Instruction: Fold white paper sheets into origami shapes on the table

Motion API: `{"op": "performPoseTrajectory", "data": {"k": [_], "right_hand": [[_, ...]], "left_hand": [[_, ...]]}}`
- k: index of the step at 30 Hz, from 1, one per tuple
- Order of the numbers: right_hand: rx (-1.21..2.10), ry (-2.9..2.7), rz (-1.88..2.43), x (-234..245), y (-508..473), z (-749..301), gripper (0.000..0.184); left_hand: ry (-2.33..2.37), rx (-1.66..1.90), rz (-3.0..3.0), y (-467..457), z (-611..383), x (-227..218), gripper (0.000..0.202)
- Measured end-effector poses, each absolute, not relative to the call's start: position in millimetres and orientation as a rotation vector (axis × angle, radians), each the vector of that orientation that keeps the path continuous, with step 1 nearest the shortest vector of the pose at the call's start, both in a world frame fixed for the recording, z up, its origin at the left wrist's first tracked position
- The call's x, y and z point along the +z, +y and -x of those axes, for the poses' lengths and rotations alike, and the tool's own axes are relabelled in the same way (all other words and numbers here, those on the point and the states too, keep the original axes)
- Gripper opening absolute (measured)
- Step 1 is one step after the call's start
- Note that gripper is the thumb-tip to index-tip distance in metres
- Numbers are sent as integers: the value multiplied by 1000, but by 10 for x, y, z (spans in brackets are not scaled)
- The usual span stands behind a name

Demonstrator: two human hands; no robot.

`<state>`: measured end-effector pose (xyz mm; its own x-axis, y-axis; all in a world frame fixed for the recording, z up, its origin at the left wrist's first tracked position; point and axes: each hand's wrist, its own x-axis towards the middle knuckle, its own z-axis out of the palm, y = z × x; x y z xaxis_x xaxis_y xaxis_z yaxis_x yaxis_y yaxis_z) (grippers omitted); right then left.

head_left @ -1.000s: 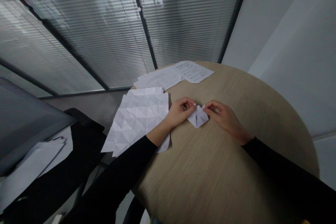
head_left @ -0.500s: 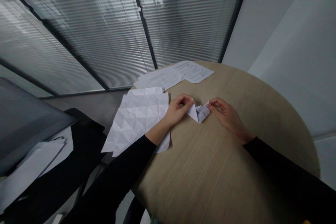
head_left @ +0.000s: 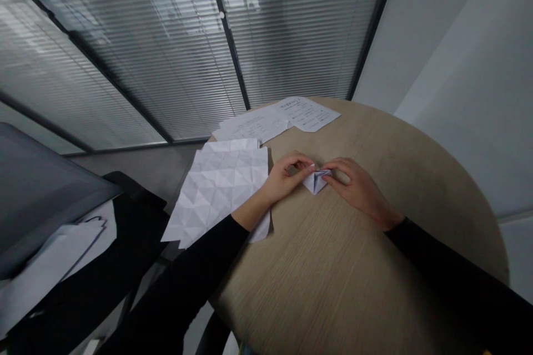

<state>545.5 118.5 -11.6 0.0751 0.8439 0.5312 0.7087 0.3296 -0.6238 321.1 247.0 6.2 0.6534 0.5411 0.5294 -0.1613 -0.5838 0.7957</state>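
Head view: found small folded paper (head_left: pixel 315 182) at frame centre, on or just over the desk (head_left: pixel 333 266), tip pointing toward lower frame. Pinched at upper edge by left hand (head_left: pixel 287 177) from frame left and right hand (head_left: pixel 353 186) from frame right, fingertips almost meeting, both equally near.

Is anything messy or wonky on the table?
Yes: the big creased sheet hangs off the table's left edge, covered in fold lines. The left hand and right hand pinch a small folded paper. Nothing looks torn or spilled.

Folded paper (head_left: pixel 315 182) mid-table (head_left: pixel 353 266) between both hands, creased sheet (head_left: pixel 220 186) at left edge, printed sheets (head_left: pixel 283 116) at far edge
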Motion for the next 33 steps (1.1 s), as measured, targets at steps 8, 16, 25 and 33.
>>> {"op": "performPoseTrajectory", "data": {"k": [8, 16, 25, 33], "right_hand": [[177, -1653, 1435, -151, 1192, -5504, 11], [162, -1580, 1497, -122, 1151, -5590, 11], [206, -1328, 1508, -179, 1132, -5791, 22], [468, -1245, 1519, -227, 1150, -5895, 32]], "left_hand": [[179, 1068, -1998, 2447, -3186, 115, 15], [289, 1018, -2005, 2477, -3183, 69, 17], [373, 1143, -1730, 2660, -3240, -100, 25], [544, 1043, -1602, 2711, -3242, -201, 36]]}}
